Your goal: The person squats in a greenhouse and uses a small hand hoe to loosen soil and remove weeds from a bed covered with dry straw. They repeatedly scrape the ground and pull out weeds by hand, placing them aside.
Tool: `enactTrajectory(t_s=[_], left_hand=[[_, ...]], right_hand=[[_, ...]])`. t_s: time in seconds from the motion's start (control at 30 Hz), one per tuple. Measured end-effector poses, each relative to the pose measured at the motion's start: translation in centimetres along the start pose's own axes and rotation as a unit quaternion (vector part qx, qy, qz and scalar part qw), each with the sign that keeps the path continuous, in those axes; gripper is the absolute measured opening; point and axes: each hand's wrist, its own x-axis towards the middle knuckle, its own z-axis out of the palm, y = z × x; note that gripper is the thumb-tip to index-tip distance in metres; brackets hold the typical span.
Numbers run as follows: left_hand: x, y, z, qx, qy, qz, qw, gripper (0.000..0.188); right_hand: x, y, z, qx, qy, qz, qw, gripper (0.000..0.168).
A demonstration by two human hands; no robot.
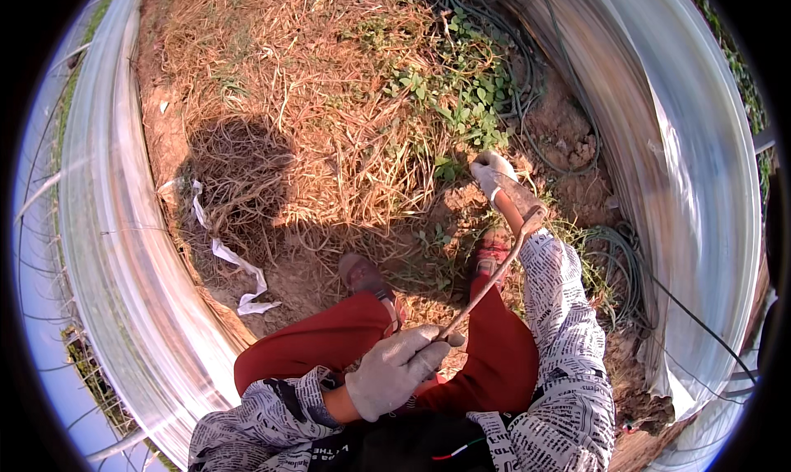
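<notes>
My left hand [395, 367], in a pale work glove, is closed around the thin rod-like handle [488, 283] of a hand tool. The handle rises to the right, to a flat, soil-coloured metal blade [522, 199] beside my right forearm. My right hand [492, 170], gloved too, reaches down to the ground by the green weeds [476, 101]; its fingers are curled, and whether they grip anything cannot be seen. Dry straw [346, 132] covers the ground in front of me.
Plastic sheeting walls stand at left [148, 274] and right [673, 163]. Green rope [618, 255] lies coiled near the right wall, with more rope [525, 58] beyond the weeds. A torn white strip [232, 255] lies at left. My shoes [361, 274] rest on bare soil.
</notes>
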Motion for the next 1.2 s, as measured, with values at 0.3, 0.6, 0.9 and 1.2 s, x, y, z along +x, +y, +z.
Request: enactTrajectory(t_s=[0.3,0.6,0.9,1.2], left_hand=[[1.4,0.4,-2.2,-0.089,0.213,0.016,0.973,0.025],[2.1,-1.2,-1.5,-0.053,0.153,0.084,0.983,0.033],[1.2,0.1,-1.0,0.028,-0.023,0.016,0.999,0.025],[1.2,-0.7,-0.6,-0.008,-0.024,0.011,1.000,0.024]], right_hand=[[-15.5,-11.2,-3.1,0.173,-0.646,-0.267,0.694,0.041],[-14.6,-3.8,1.5,0.660,-0.401,0.193,0.605,0.014],[-14.2,9.5,2.0,0.332,0.034,0.226,0.915,0.030],[-12.0,6.9,3.7,0.326,0.014,0.220,0.919,0.034]])
